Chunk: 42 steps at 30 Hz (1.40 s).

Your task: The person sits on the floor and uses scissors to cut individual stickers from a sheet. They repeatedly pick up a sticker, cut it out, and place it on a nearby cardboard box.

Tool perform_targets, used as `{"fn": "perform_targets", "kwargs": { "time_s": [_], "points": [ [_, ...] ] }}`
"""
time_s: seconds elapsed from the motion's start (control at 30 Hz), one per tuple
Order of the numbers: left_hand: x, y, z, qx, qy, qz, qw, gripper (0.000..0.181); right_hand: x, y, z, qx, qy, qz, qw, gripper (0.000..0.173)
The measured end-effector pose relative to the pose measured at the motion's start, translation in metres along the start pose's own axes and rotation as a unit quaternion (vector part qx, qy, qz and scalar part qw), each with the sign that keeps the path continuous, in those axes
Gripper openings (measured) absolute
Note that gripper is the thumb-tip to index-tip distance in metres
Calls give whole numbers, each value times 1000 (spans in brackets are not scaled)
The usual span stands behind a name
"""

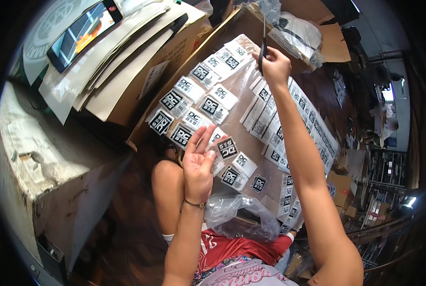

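Note:
My left hand point(198, 164) is palm up, with a small black-and-white printed label point(226, 147) held between thumb and fingers. Black-handled scissors point(262, 53) are in my right hand point(276, 66), their blades pointing away from me. Both hands are over a brown board point(234, 125) with clear plastic over at least part of it. Piles of cut labels point(209, 105) are spread across its left and middle, several close to my left fingers. Uncut printed label sheets point(306, 125) overlap on the right side, partly hidden by my right forearm. Narrow label strips point(287, 196) lie nearer me.
A phone point(84, 34) with a lit screen rests on stacked cardboard sheets point(127, 68) at upper left. Below it stands a worn, pale block-like surface point(34, 153). A clear plastic bag point(238, 214) is near my lap. Cartons point(343, 189) and blurred people are off to the right.

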State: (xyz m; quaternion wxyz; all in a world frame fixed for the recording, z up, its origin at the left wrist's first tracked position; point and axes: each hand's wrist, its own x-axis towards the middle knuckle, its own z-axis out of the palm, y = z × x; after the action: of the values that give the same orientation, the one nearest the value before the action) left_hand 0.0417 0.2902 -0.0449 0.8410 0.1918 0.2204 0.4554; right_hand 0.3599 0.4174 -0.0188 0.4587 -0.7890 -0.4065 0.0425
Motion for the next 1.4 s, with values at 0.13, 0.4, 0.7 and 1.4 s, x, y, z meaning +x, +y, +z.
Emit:
{"fn": "perform_targets", "kwargs": {
  "time_s": [0.13, 0.4, 0.7, 1.4],
  "points": [
    [2, 4, 0, 18, 26, 41, 999, 61, -104, -54, -33, 187, -196, 88, 959, 33],
    [2, 2, 0, 13, -4, 41, 999, 60, -216, -78, -63, 239, -199, 220, 925, 56],
    [-8, 1, 8, 223, -59, 76, 970, 62, -187, -95, -85, 102, -395, 182, 895, 51],
    [-5, 9, -2, 230, -48, 28, 972, 38, 2, -35, 63, 45, -65, 245, 966, 20]
  ]
}}
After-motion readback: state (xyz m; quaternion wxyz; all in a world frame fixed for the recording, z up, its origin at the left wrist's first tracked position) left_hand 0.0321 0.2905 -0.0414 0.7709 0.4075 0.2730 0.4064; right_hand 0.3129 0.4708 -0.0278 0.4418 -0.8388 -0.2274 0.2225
